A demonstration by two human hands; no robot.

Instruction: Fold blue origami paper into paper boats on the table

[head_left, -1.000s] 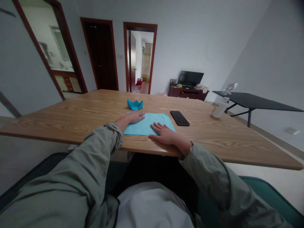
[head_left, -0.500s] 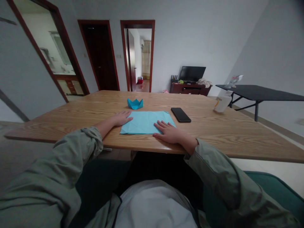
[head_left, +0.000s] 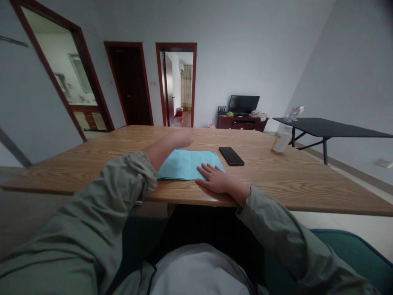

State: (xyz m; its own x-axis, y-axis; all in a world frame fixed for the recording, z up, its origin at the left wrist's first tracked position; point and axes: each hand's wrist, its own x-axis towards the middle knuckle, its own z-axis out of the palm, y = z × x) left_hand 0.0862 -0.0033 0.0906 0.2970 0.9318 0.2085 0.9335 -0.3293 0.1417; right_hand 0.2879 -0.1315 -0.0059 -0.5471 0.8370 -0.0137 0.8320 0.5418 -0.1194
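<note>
Light blue paper (head_left: 184, 166) lies flat on the wooden table close to its front edge. My right hand (head_left: 215, 178) rests on the paper's right front corner, palm down with the fingers spread. My left hand (head_left: 181, 139) is raised over the far edge of the paper and smeared by motion, so its fingers cannot be made out. The small blue folded paper piece with points is hidden now, behind or under the left hand and forearm.
A black phone (head_left: 231, 156) lies just right of the paper. Farther right on the wooden table (head_left: 307, 184) stands a whitish translucent cup (head_left: 280, 143). Beyond are a black folding table (head_left: 331, 127) and a television (head_left: 244, 104) on a dark red cabinet (head_left: 239, 122).
My left hand has left the paper's left edge and swung up and right, covering the folded blue piece. My right hand stays on the paper. The whole view has tilted up slightly.
</note>
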